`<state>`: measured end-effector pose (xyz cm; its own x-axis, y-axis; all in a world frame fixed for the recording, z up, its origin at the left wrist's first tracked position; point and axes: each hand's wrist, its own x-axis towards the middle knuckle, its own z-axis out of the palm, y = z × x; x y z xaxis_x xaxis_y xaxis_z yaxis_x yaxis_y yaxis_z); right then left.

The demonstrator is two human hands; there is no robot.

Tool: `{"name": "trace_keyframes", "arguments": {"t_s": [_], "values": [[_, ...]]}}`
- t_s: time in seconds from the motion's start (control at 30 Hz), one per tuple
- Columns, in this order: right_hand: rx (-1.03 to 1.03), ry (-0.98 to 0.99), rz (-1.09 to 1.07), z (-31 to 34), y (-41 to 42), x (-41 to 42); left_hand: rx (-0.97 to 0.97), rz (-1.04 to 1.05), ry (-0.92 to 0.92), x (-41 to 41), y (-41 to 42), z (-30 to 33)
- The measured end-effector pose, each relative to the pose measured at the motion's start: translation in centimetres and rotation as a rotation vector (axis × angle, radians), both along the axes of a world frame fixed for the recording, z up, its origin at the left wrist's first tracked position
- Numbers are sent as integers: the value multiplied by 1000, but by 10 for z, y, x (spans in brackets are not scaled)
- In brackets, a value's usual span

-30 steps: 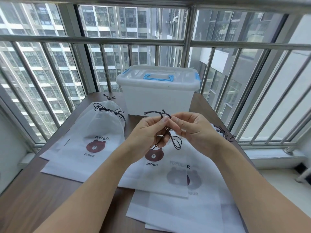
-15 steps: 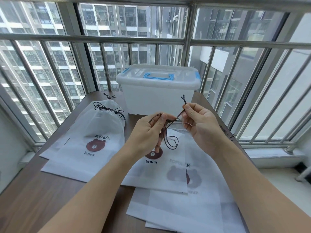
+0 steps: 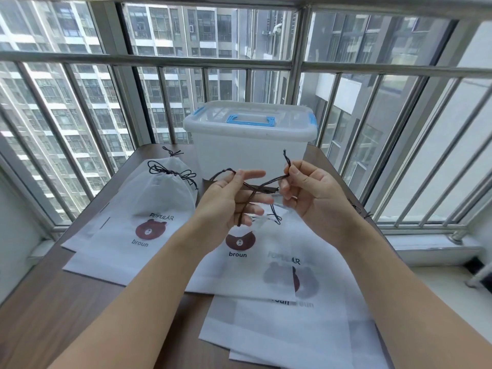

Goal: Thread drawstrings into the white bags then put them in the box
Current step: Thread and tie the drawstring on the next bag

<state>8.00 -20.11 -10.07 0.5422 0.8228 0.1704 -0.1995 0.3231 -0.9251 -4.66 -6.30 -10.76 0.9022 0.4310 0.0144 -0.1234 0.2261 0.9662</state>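
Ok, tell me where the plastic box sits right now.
In the head view the lidded box stands at the table's far edge, centred against the window railing, just beyond both raised hands and right of the cinched bag.

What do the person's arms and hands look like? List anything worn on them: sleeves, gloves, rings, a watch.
Both forearms are bare right down to the bottom edge of the picture: no sleeve shows. The left hand and the right hand wear no gloves. No ring, watch, bracelet or bandage shows on the fingers or wrists. The fingernails that show are short and plain, with no polish.
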Motion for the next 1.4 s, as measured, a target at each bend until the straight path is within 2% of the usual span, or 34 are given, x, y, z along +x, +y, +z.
{"name": "trace_keyframes", "arguments": {"t_s": [0.1,0.23,0.3,0.37,0.5,0.57,0.6,0.67,0.83,0.93,1.03,1.1,1.17,1.3,1.4], "values": [[-56,-168,67,-1,-4,1,-167,8,-1,-1,5,3],[-199,-504,-21,-9,1,-5,-333,-33,-64,-4,10,4],[-310,-710,-71,-10,3,-6,-309,-48,-87,-4,9,5],[-338,-777,-45,-11,3,-7,-182,-16,-105,-3,8,5],[-271,-702,-90,-14,5,-10,316,220,-204,0,4,-4],[-202,-548,-102,-13,6,-9,452,309,-264,0,3,-9],[-171,-457,-88,-12,6,-8,453,310,-282,0,2,-10],[-165,-376,-75,-10,6,-9,358,252,-312,1,-2,-9],[-181,-395,-1,-12,10,-9,215,158,-352,3,-11,-5],[-231,-334,127,-11,11,-9,183,72,-355,4,-13,-4],[-219,-244,134,-12,13,-6,171,21,-353,3,-13,-6],[-150,-96,54,-10,14,-4,168,74,-356,5,-11,-7],[-22,145,-58,-6,12,0,96,198,-334,6,-6,-5],[143,507,-187,-1,1,12,-310,376,-303,3,17,4],[179,657,-237,-3,2,18,-456,441,-269,-1,29,6]]}}
